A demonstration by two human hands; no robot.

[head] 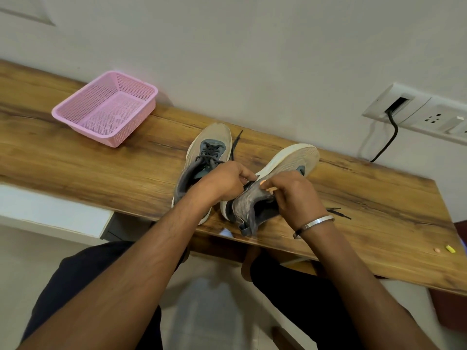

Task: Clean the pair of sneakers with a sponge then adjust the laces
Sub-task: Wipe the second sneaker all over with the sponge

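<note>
Wooden worktop [75, 157] against a pale wall, pink basket [106, 107] at its far left. Both sneakers sit near the front edge. Left hand [225, 181] and right hand [290, 195] pinch laces on the tilted right sneaker [278, 173]; left sneaker [207, 152] stands beside it. No sponge visible. Judged stage: lace adjustment. Next: even tension.
</note>
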